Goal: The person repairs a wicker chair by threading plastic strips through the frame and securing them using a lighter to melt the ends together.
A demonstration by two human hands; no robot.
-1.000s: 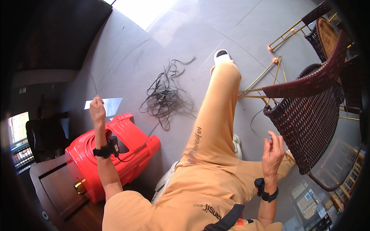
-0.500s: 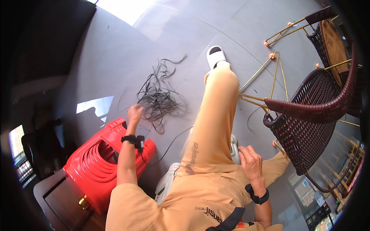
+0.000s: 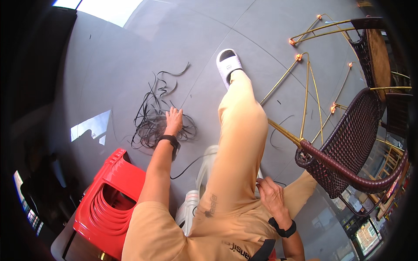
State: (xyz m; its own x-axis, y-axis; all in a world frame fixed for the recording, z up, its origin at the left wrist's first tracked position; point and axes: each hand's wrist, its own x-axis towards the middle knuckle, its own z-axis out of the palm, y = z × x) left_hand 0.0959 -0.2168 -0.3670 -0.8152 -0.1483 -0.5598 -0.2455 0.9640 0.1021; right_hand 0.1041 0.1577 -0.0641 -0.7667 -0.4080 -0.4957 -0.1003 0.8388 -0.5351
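Observation:
A tangled heap of thin dark strips lies on the grey floor, some ends curling away from it. My left hand reaches over the heap's right side with its fingers stretched and apart; whether they touch a strip cannot be made out. Beside my thigh, my right hand is closed, fingers curled and thumb against them. A short dark piece shows by its fingertips, but what it grips, if anything, is unclear. Both wrists wear black bands.
A red plastic stool lies at the lower left. To the right stands a dark woven chair with thin gold legs. White plastic parts show beneath me. My stretched leg ends in a pale slipper.
My left hand has moved from the heap's lower left edge to over its right side, fingers now spread. My right hand stays closed near my thigh. The whole view has shifted slightly.

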